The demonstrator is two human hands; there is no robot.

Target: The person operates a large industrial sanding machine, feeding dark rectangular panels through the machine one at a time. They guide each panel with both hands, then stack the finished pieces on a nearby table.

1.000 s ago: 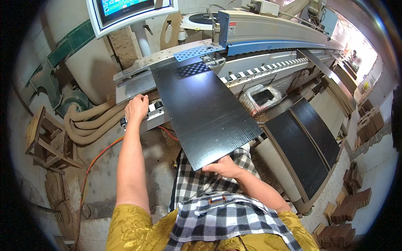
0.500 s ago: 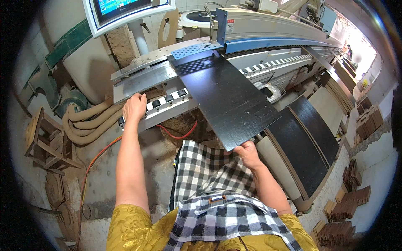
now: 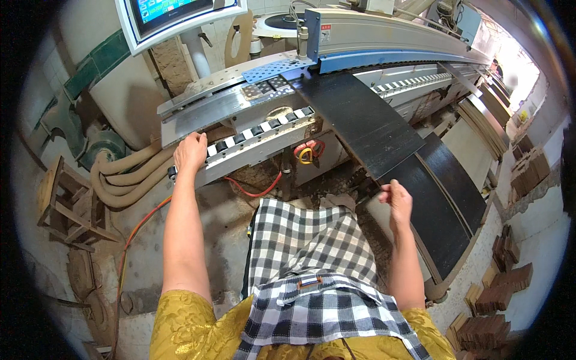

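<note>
My left hand (image 3: 190,151) is curled over the near left end of the roller rail (image 3: 240,150) on a long machine, beside a flat metal bed (image 3: 201,123). What its fingertips touch is hidden. A black-faced board (image 3: 366,120) lies on the machine, its far end by the blue perforated guard (image 3: 276,70). Its near corner overlaps other black boards (image 3: 420,210) stacked at the right. My right hand (image 3: 397,201) hovers just off that near end, holding nothing, its fingers loosely bent and slightly apart.
A screen panel (image 3: 180,18) stands above the machine at the far left. Thick hoses (image 3: 132,177) and a wooden stool (image 3: 75,201) are at the left. Orange and red air lines cross the floor. Several stacks of cut panels (image 3: 498,294) line the right side.
My right hand has let go of the board and moved to the right. The board has shifted to the right along the machine, uncovering more rollers. My left hand has stayed in place.
</note>
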